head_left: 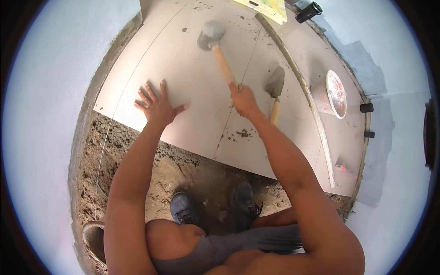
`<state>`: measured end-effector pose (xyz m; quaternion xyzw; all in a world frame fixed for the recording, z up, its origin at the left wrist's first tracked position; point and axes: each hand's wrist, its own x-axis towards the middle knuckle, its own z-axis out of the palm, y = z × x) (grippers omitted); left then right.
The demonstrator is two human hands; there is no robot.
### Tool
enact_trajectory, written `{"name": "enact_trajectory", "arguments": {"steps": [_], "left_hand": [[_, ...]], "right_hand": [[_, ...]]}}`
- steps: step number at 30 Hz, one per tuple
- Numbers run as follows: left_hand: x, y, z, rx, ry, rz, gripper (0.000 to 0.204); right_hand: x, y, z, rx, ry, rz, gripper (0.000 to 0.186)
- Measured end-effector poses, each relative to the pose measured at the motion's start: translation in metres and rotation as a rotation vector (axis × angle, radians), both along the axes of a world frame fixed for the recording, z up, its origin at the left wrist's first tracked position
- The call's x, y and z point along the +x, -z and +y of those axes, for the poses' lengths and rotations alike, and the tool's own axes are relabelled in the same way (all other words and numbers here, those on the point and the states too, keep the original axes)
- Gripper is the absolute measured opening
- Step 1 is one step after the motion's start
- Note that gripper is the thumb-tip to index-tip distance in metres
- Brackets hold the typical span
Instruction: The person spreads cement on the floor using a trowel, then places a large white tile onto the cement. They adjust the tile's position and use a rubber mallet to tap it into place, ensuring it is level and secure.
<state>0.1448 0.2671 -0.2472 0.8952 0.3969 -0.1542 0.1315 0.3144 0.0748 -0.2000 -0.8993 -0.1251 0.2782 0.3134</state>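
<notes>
My right hand (244, 100) is wrapped round the wooden handle of a rubber mallet (212, 35), whose grey head is over the far part of the tiled floor; I cannot tell whether it touches the tile. With fingers spread, my left hand (159, 108) lies flat on a large pale floor tile (192, 130) near its front edge. To the right of the mallet, a pointing trowel (276, 83) with a wooden handle rests on the tiles, its handle partly behind my right forearm.
A long straightedge bar (298, 73) crosses the tiles on the right. Beyond it stands a stained white bucket (337, 94). Rough mortar bed (165, 167) borders the tiles' near edge, around my shoes. A string (101, 156) runs along the left wall. Another bucket (94, 238) sits at lower left.
</notes>
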Motion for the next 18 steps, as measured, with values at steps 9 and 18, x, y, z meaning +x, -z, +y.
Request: {"name": "enact_trajectory", "arguments": {"steps": [9, 18], "left_hand": [[0.008, 0.000, 0.002, -0.026, 0.010, 0.014, 0.117], [0.064, 0.013, 0.029, -0.033, -0.104, -0.031, 0.111]], "right_hand": [[0.032, 0.043, 0.010, 0.111, 0.025, -0.403, 0.066], [0.072, 0.008, 0.087, 0.252, -0.022, -0.394, 0.066]]}}
